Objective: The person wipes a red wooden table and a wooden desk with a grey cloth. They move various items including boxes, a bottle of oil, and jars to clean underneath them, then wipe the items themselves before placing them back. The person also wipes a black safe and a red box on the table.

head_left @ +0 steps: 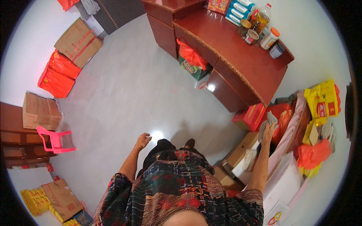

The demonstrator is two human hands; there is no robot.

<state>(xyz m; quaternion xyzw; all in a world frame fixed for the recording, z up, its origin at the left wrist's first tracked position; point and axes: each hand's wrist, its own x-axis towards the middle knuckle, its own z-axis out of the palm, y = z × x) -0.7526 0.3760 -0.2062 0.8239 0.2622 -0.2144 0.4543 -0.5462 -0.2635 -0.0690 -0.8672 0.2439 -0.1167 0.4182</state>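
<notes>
My right hand (268, 132) is stretched out to the right, its fingers closed on a grey-green cloth (272, 118). Part of the cloth sticks up past the fingers and some hangs beside the wrist. Close to that hand are a red and yellow-green box (250, 117) and a red plastic bag (283, 122). My left hand (143, 140) hangs over the grey floor by my left side, fingers loosely apart, touching nothing.
A dark red desk (241, 56) holds jars, an oil bottle (261, 19) and tissue packs. Beneath it sits a green box (193, 69). At left stand cardboard boxes (79, 43), red bags (58, 73) and a pink plastic chair (56, 140). Cartons (244, 145) line my right side.
</notes>
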